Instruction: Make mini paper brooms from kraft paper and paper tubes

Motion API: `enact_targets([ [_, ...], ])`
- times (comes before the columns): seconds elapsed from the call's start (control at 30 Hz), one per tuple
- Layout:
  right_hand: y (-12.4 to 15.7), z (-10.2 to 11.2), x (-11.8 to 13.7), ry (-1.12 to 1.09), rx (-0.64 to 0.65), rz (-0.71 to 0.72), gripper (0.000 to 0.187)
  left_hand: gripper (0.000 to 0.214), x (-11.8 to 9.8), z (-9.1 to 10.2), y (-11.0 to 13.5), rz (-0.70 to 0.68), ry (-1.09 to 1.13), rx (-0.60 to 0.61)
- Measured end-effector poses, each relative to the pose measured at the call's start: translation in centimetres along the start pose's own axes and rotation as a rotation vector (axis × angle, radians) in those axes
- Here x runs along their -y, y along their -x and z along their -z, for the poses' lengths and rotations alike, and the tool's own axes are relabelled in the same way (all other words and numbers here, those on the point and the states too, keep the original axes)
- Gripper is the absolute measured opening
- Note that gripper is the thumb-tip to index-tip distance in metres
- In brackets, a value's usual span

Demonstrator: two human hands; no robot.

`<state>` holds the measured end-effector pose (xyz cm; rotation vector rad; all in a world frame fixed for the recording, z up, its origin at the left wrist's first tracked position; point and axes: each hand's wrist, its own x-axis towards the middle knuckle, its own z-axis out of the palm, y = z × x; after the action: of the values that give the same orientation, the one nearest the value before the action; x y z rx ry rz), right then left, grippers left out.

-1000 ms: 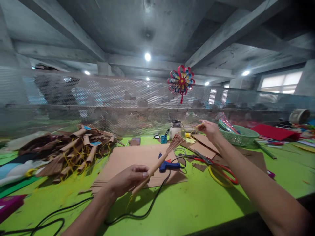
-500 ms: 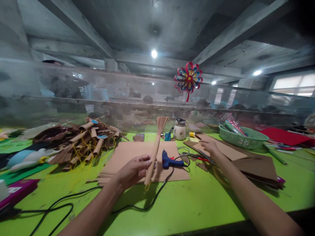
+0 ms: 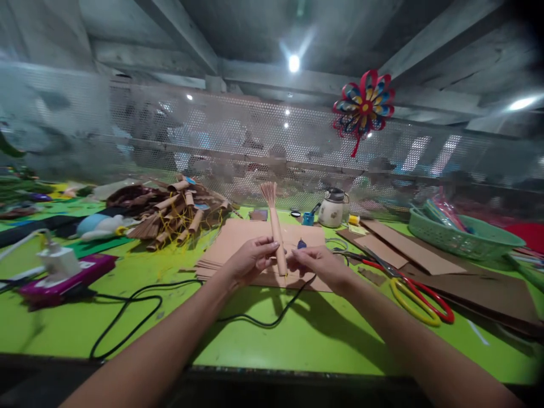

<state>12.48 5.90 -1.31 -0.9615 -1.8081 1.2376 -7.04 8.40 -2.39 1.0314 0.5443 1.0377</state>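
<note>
My left hand [image 3: 253, 260] is closed around the handle of a small brown paper broom [image 3: 277, 241], which stands nearly upright with its fringed end at the top. Close to the broom's lower end, my right hand [image 3: 325, 266] has thumb and fingers pinched together; what lies between them, if anything, is too small to make out. A bit of yellow string shows at the handle's bottom. Behind my right hand, the blue glue gun [image 3: 301, 244] is mostly hidden, only its tip end showing. Under both hands lies a stack of brown paper sheets [image 3: 229, 241].
Finished-looking paper brooms with yellow strings [image 3: 170, 218] are heaped at left. A purple power strip [image 3: 68, 277] with a black cord is nearer. Scissors with red and yellow handles [image 3: 414, 303], brown card [image 3: 476, 292] and a green basket [image 3: 463, 238] lie at right. A jar [image 3: 332, 211] stands behind.
My right hand has come from the scissors and card on the right to the broom's lower end. The broom remains in my left hand, its top now leaning left. The view has shifted.
</note>
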Motion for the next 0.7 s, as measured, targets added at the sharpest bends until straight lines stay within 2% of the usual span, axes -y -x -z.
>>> enact_targets([
  [0.1, -0.3, -1.1, -0.4, -0.184, 0.071, 0.033, 0.041, 0.024, -0.1, 0.4, -0.2, -0.035, -0.016, -0.038],
  [0.17, -0.3, -1.5, -0.9, -0.325, 0.138, -0.011, 0.038, 0.024, -0.3, 0.7, -0.3, -0.071, -0.019, -0.086],
  [0.23, -0.1, -1.8, -1.3, -0.354, 0.176, -0.078, 0.038, 0.023, -0.5, 0.9, -0.4, -0.103, -0.019, -0.128],
  [0.33, 0.5, -2.0, -2.0, -0.216, 0.141, -0.114, 0.038, 0.023, -0.6, 1.1, -0.4, -0.126, -0.02, -0.162],
  [0.47, 1.4, -2.1, -2.3, -0.045, 0.069, -0.063, 0.04, 0.018, -0.6, 1.3, -0.6, -0.124, -0.016, -0.206],
  [0.53, 1.9, -2.1, -2.1, 0.016, 0.128, -0.068, 0.04, 0.015, -0.7, 1.3, -0.7, -0.123, -0.013, -0.228],
  [0.7, 3.0, -1.0, -0.7, 0.115, 0.405, -0.076, 0.037, 0.009, -0.9, 1.5, -0.7, -0.13, -0.007, -0.265],
])
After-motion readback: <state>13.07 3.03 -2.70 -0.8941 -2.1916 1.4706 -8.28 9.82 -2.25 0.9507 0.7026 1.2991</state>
